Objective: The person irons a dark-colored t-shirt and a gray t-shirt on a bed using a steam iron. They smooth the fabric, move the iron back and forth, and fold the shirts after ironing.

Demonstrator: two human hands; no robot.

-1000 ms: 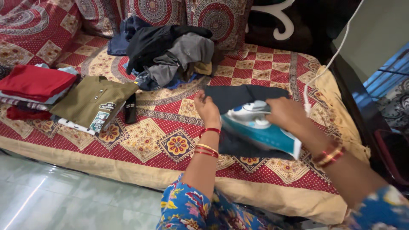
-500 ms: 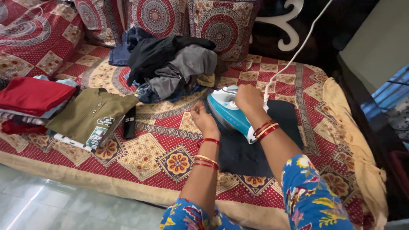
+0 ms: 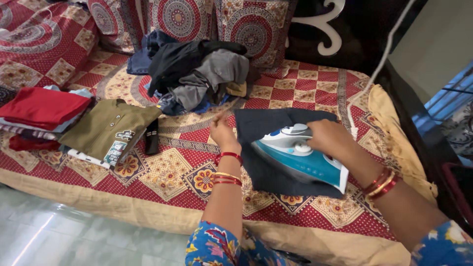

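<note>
While the right hand (image 3: 329, 138) grips the teal-and-white iron (image 3: 300, 155) flat on the dark cloth (image 3: 266, 125) near the bed's front edge, the left hand (image 3: 221, 132), fingers loosely spread, pins its left border; pressing looks underway. Next stroke needs that taut hold. Unfolded clothes (image 3: 197, 71) lie behind.

We wear blue floral-print sleeves (image 3: 217, 244) on both arms, with red and gold bangles on the left wrist (image 3: 227, 176) and right wrist (image 3: 380, 182).
</note>
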